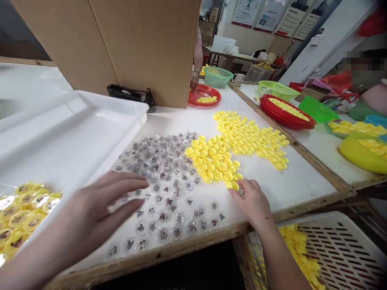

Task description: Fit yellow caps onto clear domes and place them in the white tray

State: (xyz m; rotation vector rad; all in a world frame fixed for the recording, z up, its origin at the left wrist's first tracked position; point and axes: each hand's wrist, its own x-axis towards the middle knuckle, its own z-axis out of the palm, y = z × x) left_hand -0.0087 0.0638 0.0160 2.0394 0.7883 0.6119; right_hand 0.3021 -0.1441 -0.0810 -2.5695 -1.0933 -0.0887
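Note:
On the white table [305,181], many small yellow round cups [217,157] lie side by side right of centre. At their near end my right hand [252,199] has thumb and fingers closed on one yellow cup [232,185]. To the left spreads a patch of clear round discs [163,161] with small dark printed figures. Over the near left part of these discs hovers my left hand [102,201], fingers stretched and apart, holding nothing. Finished-looking yellow pieces with printed clear tops [27,213] fill the near corner of a white tray [117,133] at the left.
A cardboard sheet [145,48] stands upright behind a black tape dispenser [131,96]. Past it, another person's hand [194,78] is at a red tray [211,90]. Red bowls [287,112] stand across a wooden strip [290,141]. A white slotted crate [341,241] sits below the table edge.

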